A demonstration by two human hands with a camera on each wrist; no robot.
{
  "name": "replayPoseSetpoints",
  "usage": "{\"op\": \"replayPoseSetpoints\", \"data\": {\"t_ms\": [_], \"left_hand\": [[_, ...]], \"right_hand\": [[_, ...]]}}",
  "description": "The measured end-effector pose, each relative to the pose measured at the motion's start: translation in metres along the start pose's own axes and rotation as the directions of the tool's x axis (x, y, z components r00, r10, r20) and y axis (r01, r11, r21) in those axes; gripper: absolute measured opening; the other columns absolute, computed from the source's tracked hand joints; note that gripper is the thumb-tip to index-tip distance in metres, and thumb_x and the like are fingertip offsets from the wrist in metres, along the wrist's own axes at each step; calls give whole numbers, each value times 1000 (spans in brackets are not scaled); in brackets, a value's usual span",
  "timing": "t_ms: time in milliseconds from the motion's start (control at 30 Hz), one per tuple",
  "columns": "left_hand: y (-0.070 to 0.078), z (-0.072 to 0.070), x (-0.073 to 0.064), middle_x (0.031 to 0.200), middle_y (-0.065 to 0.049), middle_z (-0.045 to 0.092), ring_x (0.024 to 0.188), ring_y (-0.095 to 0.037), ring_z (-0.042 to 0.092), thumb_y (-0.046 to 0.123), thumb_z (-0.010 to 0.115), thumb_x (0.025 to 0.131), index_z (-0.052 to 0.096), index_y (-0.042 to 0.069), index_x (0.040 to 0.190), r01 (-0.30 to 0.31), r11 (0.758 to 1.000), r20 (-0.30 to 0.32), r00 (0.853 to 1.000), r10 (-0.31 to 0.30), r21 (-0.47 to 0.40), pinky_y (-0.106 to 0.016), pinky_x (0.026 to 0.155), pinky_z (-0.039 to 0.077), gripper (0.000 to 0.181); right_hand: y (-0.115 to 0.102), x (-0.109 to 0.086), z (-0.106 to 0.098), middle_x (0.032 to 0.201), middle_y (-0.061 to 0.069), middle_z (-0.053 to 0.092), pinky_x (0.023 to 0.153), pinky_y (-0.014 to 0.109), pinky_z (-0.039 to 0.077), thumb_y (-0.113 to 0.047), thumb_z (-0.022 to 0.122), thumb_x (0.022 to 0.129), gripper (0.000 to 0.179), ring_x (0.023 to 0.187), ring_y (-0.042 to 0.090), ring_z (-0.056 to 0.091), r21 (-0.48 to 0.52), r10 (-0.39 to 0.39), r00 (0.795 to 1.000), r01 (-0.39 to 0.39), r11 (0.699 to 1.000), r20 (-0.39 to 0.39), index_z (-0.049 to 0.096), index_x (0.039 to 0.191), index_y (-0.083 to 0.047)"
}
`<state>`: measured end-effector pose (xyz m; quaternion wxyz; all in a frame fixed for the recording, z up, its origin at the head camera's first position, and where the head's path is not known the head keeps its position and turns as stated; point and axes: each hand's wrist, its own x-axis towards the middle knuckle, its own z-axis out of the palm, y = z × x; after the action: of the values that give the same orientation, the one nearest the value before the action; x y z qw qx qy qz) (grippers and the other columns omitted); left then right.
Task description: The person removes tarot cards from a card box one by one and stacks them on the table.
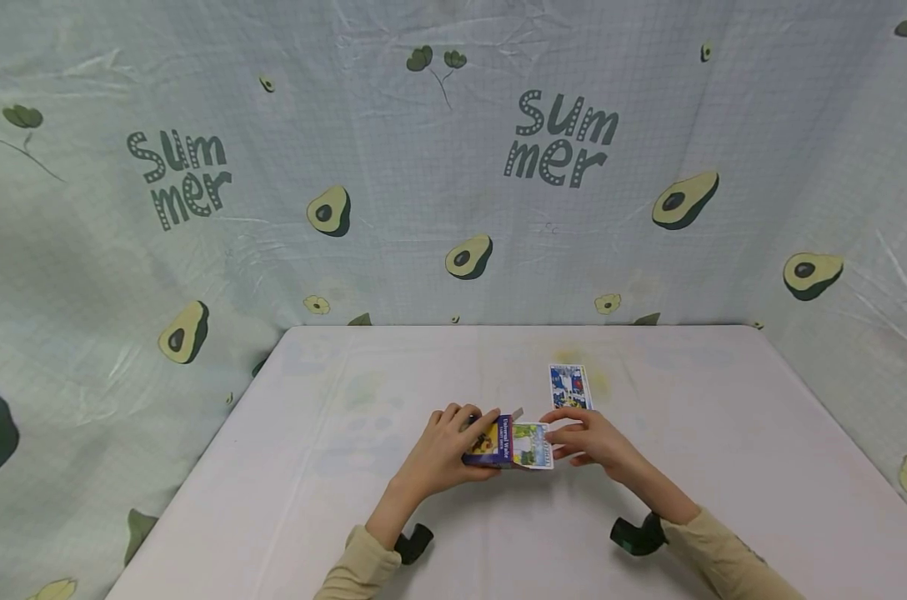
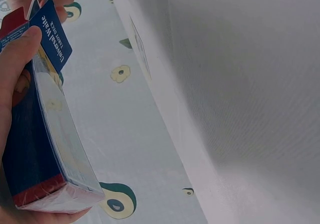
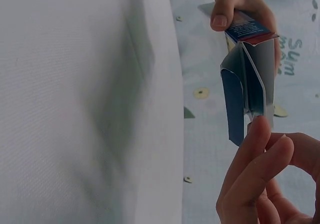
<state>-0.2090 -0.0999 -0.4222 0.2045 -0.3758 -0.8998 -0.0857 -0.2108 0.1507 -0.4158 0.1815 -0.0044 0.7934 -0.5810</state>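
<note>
Universal Waite tarot deck box (image 1: 491,447), one, dark blue with red trim and a yellow picture face; located near the middle of the white-covered table (image 1: 333,467), raised above its surface in the left hand. Nearest: two beige sleeves (image 1: 359,562), with a dark wrist-worn device (image 1: 413,543) at each cuff. Next, left hand (image 1: 446,450): fingers over the top of the box and thumb along its near side, gripping it firmly. Right hand (image 1: 588,437): fingers bent, tips at the box's opening; whether they pinch anything or merely touch, cannot tell. Box end facing the right hand: open, with a lettered blue flap (image 2: 52,38) standing out. One picture card (image 1: 532,446), green, yellow and pale blue with white border, projecting from that end toward the right fingers. Beyond the right hand: one blue picture card (image 1: 568,387), white-bordered, lying flat on the table, its near end partly hidden by the fingers. Farthest: pale hanging cloth (image 1: 423,150), printed with avocados, flowers and the word "summer".
</note>
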Motion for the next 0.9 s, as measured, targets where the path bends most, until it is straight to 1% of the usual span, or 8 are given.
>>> {"op": "replayPoseSetpoints", "data": {"t_ms": [133,267,400,667,900], "left_hand": [[0,1,-1,108,0,51,92,-14,45,51,73,64,47,20,129,2,1000,-3,1000,-2,-11,-35,76,39,76],[0,0,-1,108,0,51,92,-14,44,50,73,64,47,20,129,6,1000,-4,1000,-6,-18,-35,77,39,76],[0,0,-1,108,1,51,92,-14,45,51,72,64,47,21,129,2,1000,-5,1000,-2,-7,-35,77,39,76],[0,0,0,108,0,51,93,-16,46,50,73,64,48,20,128,-8,1000,-23,1000,8,-10,-36,76,40,76],[-1,0,0,109,0,51,93,-15,45,50,73,64,46,21,129,0,1000,-21,1000,-1,-21,-36,77,39,76]], "right_hand": [[1,-1,-2,91,5,67,57,26,45,-31,63,81,44,72,16,64,-2,15,1000,-15,1000,-6,54,116,-5],[1,-3,-5,90,5,67,58,25,45,-31,62,82,44,73,17,64,-2,21,1000,-21,1000,-11,54,117,-5],[2,-3,-8,90,4,67,57,25,44,-30,62,82,44,73,18,64,5,21,1000,-21,1000,-14,54,117,-4],[5,-2,-15,92,3,66,57,24,45,-32,63,81,45,75,21,65,-3,22,1000,-22,1000,-19,55,116,-5],[8,-3,-22,94,3,65,58,24,45,-33,62,82,47,72,15,64,8,19,1000,-19,1000,-8,54,118,-4]]}}
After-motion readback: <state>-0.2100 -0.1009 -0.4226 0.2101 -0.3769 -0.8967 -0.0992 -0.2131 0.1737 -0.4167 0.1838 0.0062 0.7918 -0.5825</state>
